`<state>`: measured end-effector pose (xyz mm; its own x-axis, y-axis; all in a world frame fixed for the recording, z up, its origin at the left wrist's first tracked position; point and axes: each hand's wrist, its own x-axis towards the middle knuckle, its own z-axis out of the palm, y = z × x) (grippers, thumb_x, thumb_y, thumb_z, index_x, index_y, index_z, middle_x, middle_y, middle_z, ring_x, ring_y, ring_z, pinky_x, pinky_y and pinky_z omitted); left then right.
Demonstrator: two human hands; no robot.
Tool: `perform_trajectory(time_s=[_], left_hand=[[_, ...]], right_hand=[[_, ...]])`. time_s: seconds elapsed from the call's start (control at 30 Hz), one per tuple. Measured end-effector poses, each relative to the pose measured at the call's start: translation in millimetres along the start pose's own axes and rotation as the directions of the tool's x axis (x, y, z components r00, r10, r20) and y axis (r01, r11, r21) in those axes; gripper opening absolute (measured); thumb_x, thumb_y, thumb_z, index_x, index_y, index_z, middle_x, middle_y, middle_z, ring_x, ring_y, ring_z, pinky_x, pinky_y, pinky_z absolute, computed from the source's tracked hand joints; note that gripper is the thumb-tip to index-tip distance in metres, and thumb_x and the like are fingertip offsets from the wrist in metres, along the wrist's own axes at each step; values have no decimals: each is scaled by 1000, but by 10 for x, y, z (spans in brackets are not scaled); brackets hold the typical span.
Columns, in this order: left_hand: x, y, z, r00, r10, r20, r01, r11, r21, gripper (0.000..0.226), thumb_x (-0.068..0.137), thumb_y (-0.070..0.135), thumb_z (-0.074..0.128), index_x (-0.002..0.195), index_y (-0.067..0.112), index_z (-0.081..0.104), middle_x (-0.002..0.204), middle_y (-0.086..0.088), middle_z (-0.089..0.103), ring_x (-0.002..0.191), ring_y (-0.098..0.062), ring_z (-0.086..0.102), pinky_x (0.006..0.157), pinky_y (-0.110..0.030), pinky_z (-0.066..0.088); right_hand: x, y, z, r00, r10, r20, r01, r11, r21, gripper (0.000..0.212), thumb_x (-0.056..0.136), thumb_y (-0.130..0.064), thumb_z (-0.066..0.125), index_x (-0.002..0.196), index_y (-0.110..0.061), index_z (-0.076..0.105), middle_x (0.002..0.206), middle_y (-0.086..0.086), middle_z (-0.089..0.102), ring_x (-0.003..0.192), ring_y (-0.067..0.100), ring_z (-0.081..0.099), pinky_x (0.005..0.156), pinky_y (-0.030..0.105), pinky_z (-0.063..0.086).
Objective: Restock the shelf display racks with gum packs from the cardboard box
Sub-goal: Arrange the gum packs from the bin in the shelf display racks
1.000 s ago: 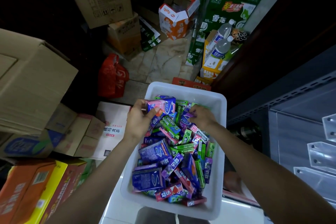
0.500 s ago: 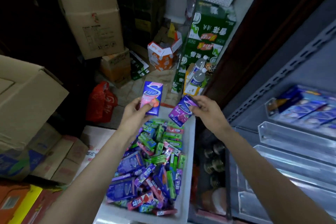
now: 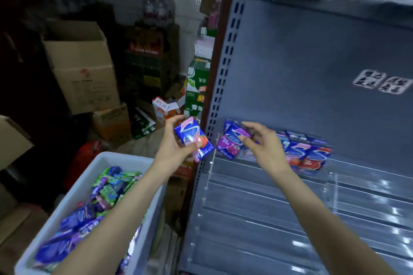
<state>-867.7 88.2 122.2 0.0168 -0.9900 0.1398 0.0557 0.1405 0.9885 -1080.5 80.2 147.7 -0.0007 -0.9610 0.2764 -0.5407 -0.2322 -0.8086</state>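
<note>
The purple grape gum pack (image 3: 230,143) is pinched in the right hand (image 3: 266,147), its grip narrow around the pack's upper right corner, and it hangs at the left end of the top tier of the clear display rack (image 3: 257,185), just beside the row of blue packs (image 3: 306,154) already standing there. The left hand (image 3: 176,152) has its grip closed on a blue and pink strawberry pack (image 3: 193,139), held just left of the shelf upright (image 3: 221,87), apart from the rack. To do this step well, the grape pack probably needs turning face-out and upright, then sliding down behind the tier's clear lip so that it lines up with its neighbours; the strawberry pack should wait until the right hand is out of the way. The lower tiers show only bare acrylic. Beside the shelf, lower left, a white plastic bin (image 3: 107,158) holds the mixed gum. Beyond it are a large open cardboard box (image 3: 82,73), smaller cartons, green drink cases (image 3: 196,87) and a red bag (image 3: 87,152) on the floor
</note>
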Motion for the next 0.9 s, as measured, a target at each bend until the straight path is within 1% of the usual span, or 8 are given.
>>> perform_trajectory(time_s=[0.13,0.2,0.33,0.47,0.6,0.7,0.77,0.9], left_hand=[[-57,17,231,998,59,0,-59,991,121,62,77,-9,69,115,31,41,110,7,57,85,9,60,65,-14,52],[-91,37,264,998,66,18,-68,984,165,62,78,-6,69,113,37,42,111,11,56,92,3,59,64,-12,50],[-144,57,206,993,101,55,-110,970,214,62,80,-2,69,110,44,41,111,20,53,98,6,57,68,-13,51],[-174,54,81,994,79,77,-95,968,231,59,80,5,71,111,45,40,112,23,52,103,-1,57,74,-20,55],[-189,23,-26,990,66,123,-97,960,264,59,80,8,71,113,44,39,112,25,51,104,1,56,78,-24,55],[-197,2,-54,988,55,148,-96,953,288,59,79,9,72,118,40,40,111,27,51,103,7,55,79,-22,54],[-194,-2,-51,986,51,158,-94,955,280,58,79,11,73,119,38,41,111,27,52,102,10,55,78,-21,55],[-172,36,4,981,51,188,-94,970,225,58,79,9,73,119,37,42,113,24,52,101,12,54,76,-23,56]], right_hand=[[-85,125,-157,998,-39,39,43,992,-119,34,84,-9,67,118,-10,63,102,1,64,82,11,55,78,13,44],[-145,143,-124,996,-45,71,55,988,-146,36,84,-9,67,120,-9,62,109,1,64,89,8,55,76,7,36],[-260,170,81,987,-52,154,87,970,-225,38,87,-10,64,125,-11,59,116,5,63,95,11,57,90,17,41],[-315,225,303,990,-78,119,117,924,-365,41,90,-9,59,131,-11,54,123,6,57,109,20,55,98,27,40],[-384,209,472,981,-192,1,158,801,-578,40,85,-5,64,125,-8,59,114,10,56,105,27,52,73,36,51],[-378,189,529,988,-153,-24,110,808,-579,43,82,-4,68,123,-11,59,117,6,52,99,18,51,61,30,47],[-389,226,550,986,-166,-14,120,768,-629,55,68,5,77,120,-9,61,114,10,54,99,24,56,56,31,52],[-361,306,476,996,-83,-16,57,805,-591,56,83,9,59,135,-7,48,129,10,43,110,25,53,89,35,52]])
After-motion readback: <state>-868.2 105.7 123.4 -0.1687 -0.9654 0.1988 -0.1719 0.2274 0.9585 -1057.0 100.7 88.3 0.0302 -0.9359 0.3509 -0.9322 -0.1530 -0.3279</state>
